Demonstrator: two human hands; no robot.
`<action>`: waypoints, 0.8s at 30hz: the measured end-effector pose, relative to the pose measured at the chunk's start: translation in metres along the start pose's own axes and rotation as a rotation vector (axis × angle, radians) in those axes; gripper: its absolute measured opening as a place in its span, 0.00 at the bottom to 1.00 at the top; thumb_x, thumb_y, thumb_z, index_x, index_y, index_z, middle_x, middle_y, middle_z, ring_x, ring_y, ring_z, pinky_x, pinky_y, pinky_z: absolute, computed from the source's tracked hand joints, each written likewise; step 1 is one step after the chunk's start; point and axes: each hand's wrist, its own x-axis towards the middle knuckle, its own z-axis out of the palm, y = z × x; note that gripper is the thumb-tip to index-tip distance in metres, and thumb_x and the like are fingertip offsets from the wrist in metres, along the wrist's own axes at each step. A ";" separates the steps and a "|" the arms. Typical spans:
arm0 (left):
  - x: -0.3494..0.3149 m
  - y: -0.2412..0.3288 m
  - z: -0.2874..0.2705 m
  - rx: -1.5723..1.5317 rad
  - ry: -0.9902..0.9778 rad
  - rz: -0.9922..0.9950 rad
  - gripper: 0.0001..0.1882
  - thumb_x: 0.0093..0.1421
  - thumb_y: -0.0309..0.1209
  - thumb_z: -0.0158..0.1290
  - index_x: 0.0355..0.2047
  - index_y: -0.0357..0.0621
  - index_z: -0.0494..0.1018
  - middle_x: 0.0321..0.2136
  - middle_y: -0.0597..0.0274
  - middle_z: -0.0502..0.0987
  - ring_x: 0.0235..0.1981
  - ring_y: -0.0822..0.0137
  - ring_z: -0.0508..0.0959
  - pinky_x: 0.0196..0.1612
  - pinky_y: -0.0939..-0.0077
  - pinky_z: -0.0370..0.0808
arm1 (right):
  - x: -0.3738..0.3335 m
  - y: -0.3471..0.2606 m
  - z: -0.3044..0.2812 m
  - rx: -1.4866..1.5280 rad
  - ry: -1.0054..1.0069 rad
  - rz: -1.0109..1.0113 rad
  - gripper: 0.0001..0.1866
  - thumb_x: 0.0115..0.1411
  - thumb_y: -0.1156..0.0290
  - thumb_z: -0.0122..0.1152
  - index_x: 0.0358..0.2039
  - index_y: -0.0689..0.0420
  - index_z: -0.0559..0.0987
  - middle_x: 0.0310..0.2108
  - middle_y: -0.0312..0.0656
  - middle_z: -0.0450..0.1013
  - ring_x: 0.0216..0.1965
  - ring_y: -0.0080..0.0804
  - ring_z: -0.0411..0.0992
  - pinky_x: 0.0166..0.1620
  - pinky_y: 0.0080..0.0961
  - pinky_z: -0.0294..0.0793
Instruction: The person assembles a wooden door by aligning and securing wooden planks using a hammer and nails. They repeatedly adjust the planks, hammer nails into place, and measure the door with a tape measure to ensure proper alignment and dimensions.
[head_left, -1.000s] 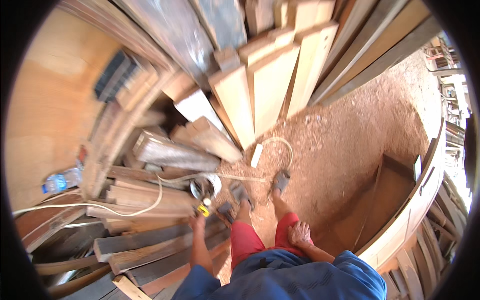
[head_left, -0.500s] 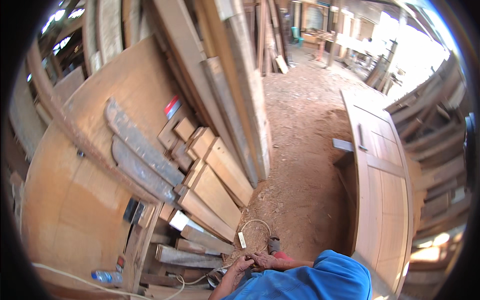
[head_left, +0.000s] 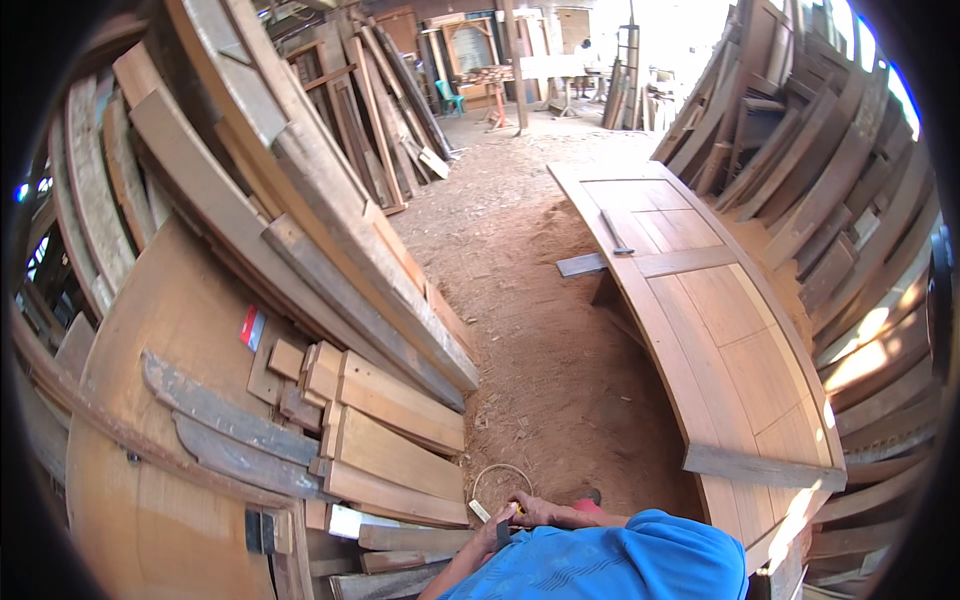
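My left hand [head_left: 496,526] and my right hand [head_left: 536,510] are close together in front of my blue shirt. Fingers of both are curled around something small. A bit of yellow shows between them, and a dark piece sits by my left hand; its kind is too small to tell. Just beyond my hands lies a white power strip [head_left: 480,511], with a pale cord [head_left: 503,467] looped on the ground. To my right a wooden panel door [head_left: 700,320] lies raised above the floor. A hammer [head_left: 614,234] rests on it.
A wooden bar [head_left: 762,468] crosses the door's near end. Stacked planks [head_left: 395,455] lie at my left, beside leaning boards [head_left: 340,270]. More timber [head_left: 850,170] leans along the right side. A sawdust-covered floor [head_left: 540,380] runs between, toward a green chair [head_left: 448,96].
My view has swung to the right, showing more of the door and the bar across it. My hands stay together; yellow now shows between them.
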 end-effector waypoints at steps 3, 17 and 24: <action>0.028 0.006 0.007 -0.085 -0.081 -0.025 0.30 0.66 0.51 0.47 0.58 0.41 0.61 0.45 0.52 0.74 0.47 0.57 0.77 0.51 0.58 0.76 | -0.003 0.016 -0.023 0.213 0.193 0.100 0.39 0.58 0.46 0.60 0.59 0.64 0.65 0.49 0.54 0.74 0.50 0.43 0.74 0.53 0.37 0.72; 0.163 0.051 0.090 -0.518 0.001 -0.214 0.22 0.69 0.48 0.43 0.49 0.41 0.69 0.37 0.54 0.77 0.39 0.58 0.78 0.50 0.58 0.76 | -0.040 0.060 -0.183 0.221 0.433 -0.002 0.35 0.53 0.44 0.69 0.45 0.64 0.73 0.39 0.49 0.77 0.40 0.35 0.75 0.41 0.31 0.76; 0.229 0.058 0.132 0.015 -0.145 -0.235 0.13 0.66 0.37 0.52 0.38 0.38 0.74 0.29 0.61 0.78 0.26 0.70 0.78 0.29 0.76 0.77 | -0.127 0.063 -0.237 0.033 0.296 0.037 0.39 0.53 0.42 0.65 0.55 0.61 0.72 0.49 0.58 0.74 0.52 0.53 0.72 0.52 0.42 0.72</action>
